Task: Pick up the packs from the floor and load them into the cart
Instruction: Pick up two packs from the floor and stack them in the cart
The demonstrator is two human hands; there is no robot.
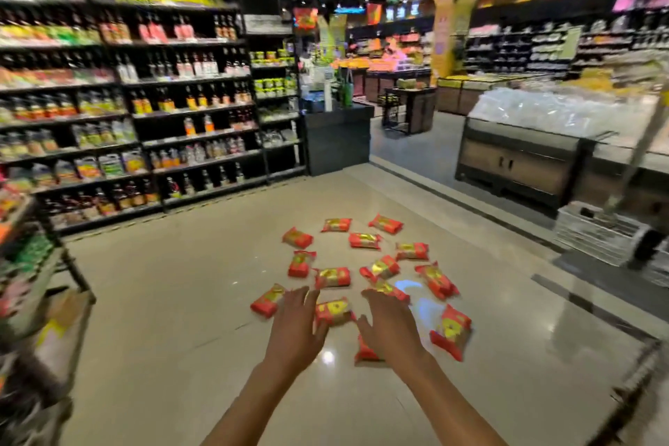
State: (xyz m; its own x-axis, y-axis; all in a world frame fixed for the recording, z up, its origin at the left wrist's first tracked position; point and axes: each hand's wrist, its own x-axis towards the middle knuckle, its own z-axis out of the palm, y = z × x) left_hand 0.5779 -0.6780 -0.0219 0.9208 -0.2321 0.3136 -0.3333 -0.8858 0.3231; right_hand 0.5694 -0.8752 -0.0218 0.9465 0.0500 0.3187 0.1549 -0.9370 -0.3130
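Observation:
Several red and gold packs lie scattered on the pale glossy floor; one pack [333, 310] sits between my hands, another pack [451, 331] lies to the right, and a third pack [267, 299] is just left of my left hand. My left hand [297, 324] is stretched forward above the floor with fingers apart, holding nothing. My right hand [389, 328] is beside it, also spread and empty, partly covering a pack [365, 353]. A dark metal edge at the lower right may be the cart [648, 369]; it is blurred.
Tall shelves of bottles [163, 101] line the left side. A low rack with goods [32, 275] stands at the near left. A dark counter [336, 141] and a display stand [521, 163] sit beyond the packs. A white crate [593, 232] rests at the right.

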